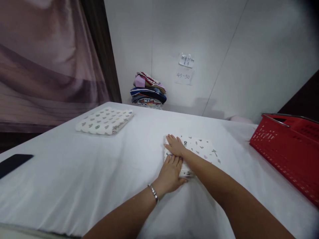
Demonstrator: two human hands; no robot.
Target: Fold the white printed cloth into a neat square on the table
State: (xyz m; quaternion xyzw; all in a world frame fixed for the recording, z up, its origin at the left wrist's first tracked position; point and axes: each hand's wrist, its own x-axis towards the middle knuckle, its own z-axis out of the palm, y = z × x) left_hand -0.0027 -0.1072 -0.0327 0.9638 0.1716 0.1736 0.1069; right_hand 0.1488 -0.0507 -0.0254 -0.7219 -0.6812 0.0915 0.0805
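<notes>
A folded white cloth printed with small grey and dark motifs lies on the white-covered table, right of the middle. My right hand rests flat on its left end, fingers stretched out. Just nearer to me, my left hand, with a silver bracelet at the wrist, presses on the cloth's near left corner. Its fingers are extended and its thumb is apart. The two hands touch or nearly touch. My right forearm hides part of the cloth's near side.
Another folded patterned cloth lies at the far left. A dark flat object is at the left edge. A red plastic basket with metal handles stands at right. Behind the table, folded fabrics are stacked against the wall, beside paper signs.
</notes>
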